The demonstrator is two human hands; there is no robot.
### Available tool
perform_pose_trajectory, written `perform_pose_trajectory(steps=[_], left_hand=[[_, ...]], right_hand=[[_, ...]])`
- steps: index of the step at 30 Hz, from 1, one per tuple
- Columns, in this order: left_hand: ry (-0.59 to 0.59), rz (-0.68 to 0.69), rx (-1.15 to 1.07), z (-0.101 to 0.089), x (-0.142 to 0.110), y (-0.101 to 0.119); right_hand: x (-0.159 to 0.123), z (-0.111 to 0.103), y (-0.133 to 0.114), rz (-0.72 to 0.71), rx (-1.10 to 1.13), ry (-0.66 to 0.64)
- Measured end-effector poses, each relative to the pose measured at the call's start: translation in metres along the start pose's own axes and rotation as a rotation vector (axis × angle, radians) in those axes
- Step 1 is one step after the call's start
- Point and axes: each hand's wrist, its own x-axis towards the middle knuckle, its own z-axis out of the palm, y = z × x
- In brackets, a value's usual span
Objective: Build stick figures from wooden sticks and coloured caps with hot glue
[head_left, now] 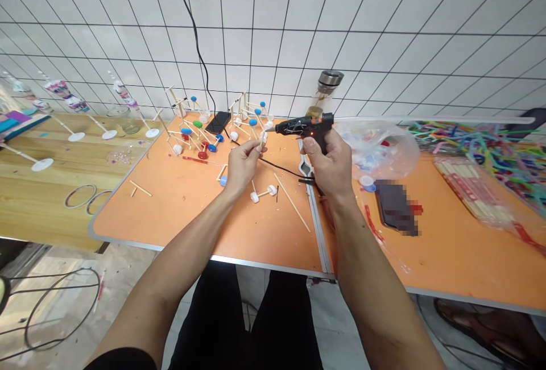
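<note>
My right hand (pixel 335 159) grips a black hot glue gun (pixel 305 126) with a small orange light on its side, its nozzle pointing left. Close to that nozzle, my left hand (pixel 245 165) pinches a short wooden stick (pixel 261 138), partly covered by the fingers. White at the fingertips may be a bottle cap; I cannot tell for sure. Just below my hands lie a stick joining two white caps (pixel 263 193), a blue cap (pixel 223 180) and a long loose stick (pixel 292 202). Behind my left hand stand stick frames (pixel 191 131) with coloured caps for wheels.
A black phone (pixel 218 123) and a glass bottle (pixel 326 91) stand or lie near the tiled wall. On the right are a plastic bag of caps (pixel 379 151), a dark phone (pixel 394 205), packed sticks (pixel 473 191) and colourful pipe cleaners (pixel 486 137). A black cord (pixel 281 167) crosses the orange table (pixel 170 211).
</note>
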Motion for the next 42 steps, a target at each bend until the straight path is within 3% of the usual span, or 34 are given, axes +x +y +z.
perform_pose_trajectory(steps=[42], left_hand=[[-0.004,0.012,0.036,-0.0002,0.0011,-0.0019]], right_hand=[[-0.0009,0.0012,-0.0008,0.002,-0.002,0.006]])
